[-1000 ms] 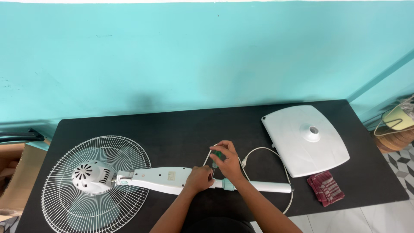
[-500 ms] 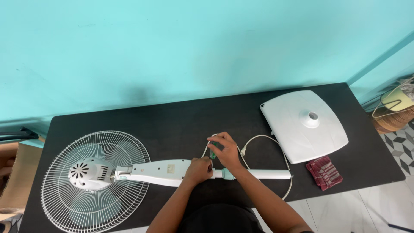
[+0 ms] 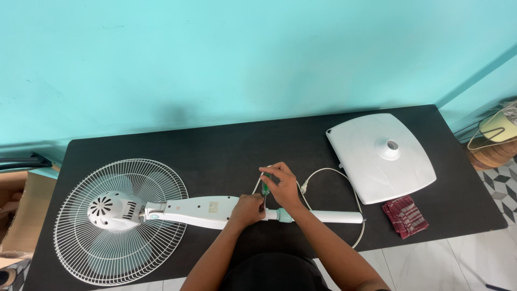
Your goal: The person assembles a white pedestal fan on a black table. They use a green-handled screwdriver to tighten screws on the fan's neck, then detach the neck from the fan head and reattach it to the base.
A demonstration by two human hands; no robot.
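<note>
My right hand (image 3: pixel 284 189) had its grip closed on a green-handled screwdriver (image 3: pixel 265 189), held nearly upright with the tip down at the fan's neck (image 3: pixel 196 211). My left hand (image 3: pixel 246 210) was wrapped tight round that neck, just left of the screwdriver, pressing it to the counter (image 3: pixel 226 145). Right of my hands the teal collar (image 3: pixel 284 216) joined the neck to the white pole (image 3: pixel 336 217), which lay flat toward the counter's right part. The fan itself lay on its back at the left end, its wire cage (image 3: pixel 121 220) over the blades and the motor housing (image 3: pixel 110 209) facing up. A white cord (image 3: pixel 344 186) looped behind my right hand and round the pole's end. Further right sat the square white base (image 3: pixel 379 156), its centre socket open and nothing in it that I could see. A folded red checked cloth (image 3: pixel 405 215) lay just in front of the base.
</note>
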